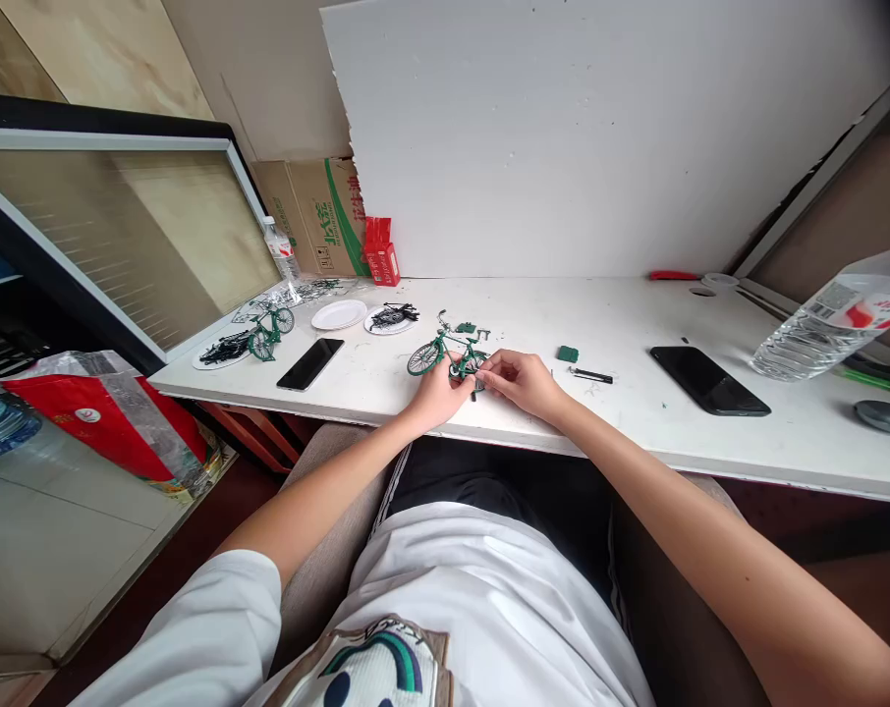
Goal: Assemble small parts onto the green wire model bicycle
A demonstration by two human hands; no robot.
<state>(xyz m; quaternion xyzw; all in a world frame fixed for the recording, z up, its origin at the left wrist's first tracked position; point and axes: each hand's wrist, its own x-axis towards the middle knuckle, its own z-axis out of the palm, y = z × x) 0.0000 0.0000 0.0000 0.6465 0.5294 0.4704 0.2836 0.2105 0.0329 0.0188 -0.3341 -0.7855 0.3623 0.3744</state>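
**White shirt (452, 579) in front, green bike (440, 343) in hand above the table (622, 314)**

The bike is between the two hands, close to the table's front edge. The left hand (443, 393) is curled around its lower middle, fingers closed on it. The right hand (520, 379) has thumb and fingertips drawn nearly together at the rear wheel; whether they pinch the bike, a small part or merely touch cannot be made out.

The build looks well advanced: frame, handlebar and both wheels appear to be on. What seems left is small work, judging by the loose pieces about: a green piece (568, 353) and a black strip (590, 375) right of the hands, and another green bit (466, 327) just behind the bike. Whether all belong to it is unclear.

It is a miniature, its thin frame dark green, its wheels spoked and dark-rimmed, the front one pointing left. A second bike (264, 330), also green, stands well apart at the left, beside a plate (201, 361) of black parts (228, 348).
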